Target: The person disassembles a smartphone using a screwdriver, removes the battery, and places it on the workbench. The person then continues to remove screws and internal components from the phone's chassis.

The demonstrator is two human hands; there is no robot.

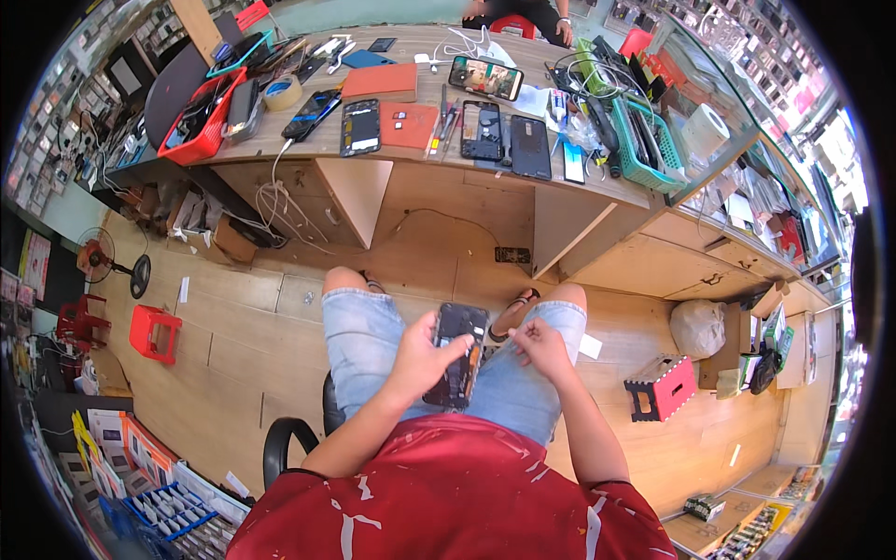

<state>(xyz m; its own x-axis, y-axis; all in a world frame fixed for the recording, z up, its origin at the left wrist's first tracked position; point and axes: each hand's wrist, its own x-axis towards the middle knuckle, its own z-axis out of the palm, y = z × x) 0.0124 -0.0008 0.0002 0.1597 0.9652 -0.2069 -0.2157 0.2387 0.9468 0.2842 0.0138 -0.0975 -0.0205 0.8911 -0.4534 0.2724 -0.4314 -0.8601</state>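
Observation:
Over my lap, my left hand (422, 362) grips an opened black phone (456, 323) along its left side, thumb across the inner parts. Its bare insides face up, with an orange strip along the right edge. To the right of the phone, and apart from it, is my right hand (545, 351), its thumb and fingertips drawn together in a pinch. Anything between those fingertips is too small to make out. On the desk ahead lie a phone frame (360, 129), another opened phone (482, 133) and a black phone back cover (530, 147).
The wooden desk (308, 154) also bears an orange-brown pad (411, 135), a lit phone (485, 78), a red basket (191, 145) and a teal basket (644, 173). A person (523, 13) sits across it. A red stool (155, 334) and a folding stool (665, 387) stand on the floor.

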